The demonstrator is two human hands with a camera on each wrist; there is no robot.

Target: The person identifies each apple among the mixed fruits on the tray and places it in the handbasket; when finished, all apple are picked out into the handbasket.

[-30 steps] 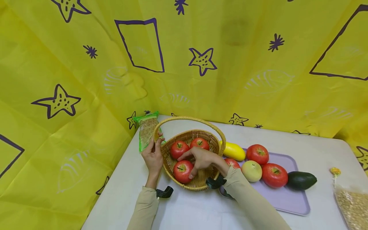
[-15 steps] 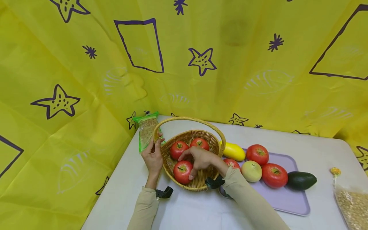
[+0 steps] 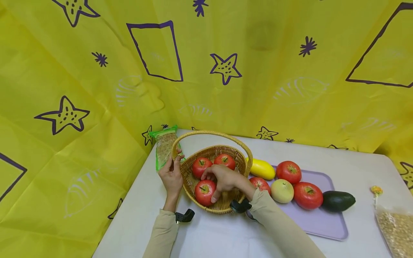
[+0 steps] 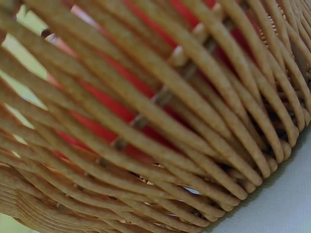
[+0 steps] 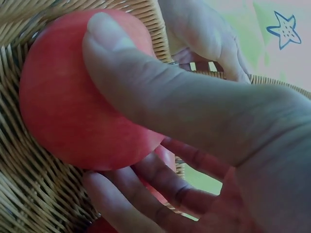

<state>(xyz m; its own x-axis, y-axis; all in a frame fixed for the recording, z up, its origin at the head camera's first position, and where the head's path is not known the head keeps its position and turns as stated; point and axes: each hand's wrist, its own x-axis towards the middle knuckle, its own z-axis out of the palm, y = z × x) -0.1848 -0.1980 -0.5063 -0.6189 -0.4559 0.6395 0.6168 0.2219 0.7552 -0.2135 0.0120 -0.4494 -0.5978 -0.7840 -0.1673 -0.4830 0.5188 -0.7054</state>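
Observation:
A wicker basket [image 3: 222, 208] with a tall arched handle stands on the white table, with three red apples inside. My left hand [image 3: 172, 178] holds the left foot of the handle between fingers and thumb. Reaching in from the right, my right hand [image 3: 227, 179] grips the front apple [image 3: 204, 193], thumb on one side and fingers on the other, as the right wrist view shows closely. Behind it lie a left apple [image 3: 200, 166] and a back apple [image 3: 224, 160], partly covered by the hand. In the left wrist view, red shows through the basket's slats [image 4: 194, 111].
To the right is a purple tray [image 3: 329, 229] with red fruits [image 3: 308, 195], a pale round fruit [image 3: 282, 191] and a dark green oval one [image 3: 338, 201]. A yellow oblong fruit [image 3: 262, 169] lies beside the basket. Grain-filled bags lie at back left [image 3: 166, 143] and far right [image 3: 395, 229].
Hardly anything differs. The fingers of my right hand have shifted very slightly to the right around the front apple; the left hand and the basket stay in place.

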